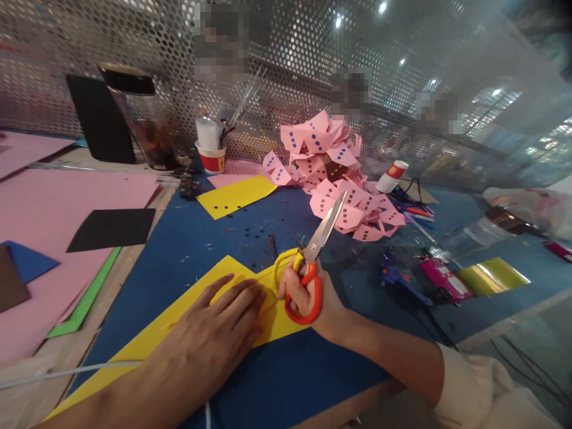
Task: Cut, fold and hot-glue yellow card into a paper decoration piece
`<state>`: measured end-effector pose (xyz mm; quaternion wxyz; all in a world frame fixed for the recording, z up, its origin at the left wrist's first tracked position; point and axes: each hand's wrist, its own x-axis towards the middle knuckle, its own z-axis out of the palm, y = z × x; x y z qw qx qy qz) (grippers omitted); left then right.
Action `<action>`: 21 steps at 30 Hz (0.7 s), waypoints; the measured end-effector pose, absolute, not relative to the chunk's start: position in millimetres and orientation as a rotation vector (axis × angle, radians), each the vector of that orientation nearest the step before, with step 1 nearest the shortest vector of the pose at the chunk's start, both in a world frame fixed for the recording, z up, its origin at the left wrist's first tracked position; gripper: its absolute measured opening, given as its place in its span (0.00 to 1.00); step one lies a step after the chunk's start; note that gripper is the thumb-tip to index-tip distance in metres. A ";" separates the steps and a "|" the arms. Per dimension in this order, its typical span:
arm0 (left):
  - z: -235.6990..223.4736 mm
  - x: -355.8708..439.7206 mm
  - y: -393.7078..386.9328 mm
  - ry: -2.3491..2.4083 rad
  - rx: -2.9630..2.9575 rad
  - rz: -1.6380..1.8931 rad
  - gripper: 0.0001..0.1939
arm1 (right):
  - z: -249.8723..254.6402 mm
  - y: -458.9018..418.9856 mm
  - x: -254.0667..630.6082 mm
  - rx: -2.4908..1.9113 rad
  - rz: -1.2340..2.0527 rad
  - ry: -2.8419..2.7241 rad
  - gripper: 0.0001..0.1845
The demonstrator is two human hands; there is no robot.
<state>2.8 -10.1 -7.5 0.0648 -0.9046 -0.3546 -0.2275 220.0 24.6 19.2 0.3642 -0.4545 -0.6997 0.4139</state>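
My left hand (218, 328) lies flat with its fingers stretched out, pressing on a long sheet of yellow paper (156, 322). My right hand (326, 304) grips a pair of scissors (318, 241) with one orange and one yellow handle loop. The blades point up and away from me, nearly closed, with no paper between them. The right hand is over the right part of the yellow sheet; whether its fingers touch the paper cannot be made out. A pile of pink paper pieces (322, 140) with small dark squares on them rises beyond the blades.
Another yellow piece (241, 192) lies farther back, near small black scraps. Pink sheets (111, 185) and a black piece (111, 229) cover the left side. A paper cup (211, 158) and a dark-lidded jar (149, 122) stand by the perforated metal screen (286, 77). A blue glue gun (404, 280) lies right.
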 end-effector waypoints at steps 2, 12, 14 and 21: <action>-9.1 2.7 -10.2 -1.082 -2.716 -0.708 0.17 | 17.6 26.0 219.9 -1.173 1.067 -1.808 0.21; -3.0 5.0 -8.6 -1.038 -2.725 -0.673 0.17 | 16.2 20.7 225.5 -1.214 1.009 -1.888 0.20; -5.8 5.1 -8.9 -1.055 -2.724 -0.688 0.17 | 15.2 18.8 228.6 -1.220 1.006 -1.883 0.22; -6.1 4.5 -8.6 -1.024 -2.714 -0.688 0.17 | 11.8 17.4 236.7 -1.260 1.008 -1.881 0.22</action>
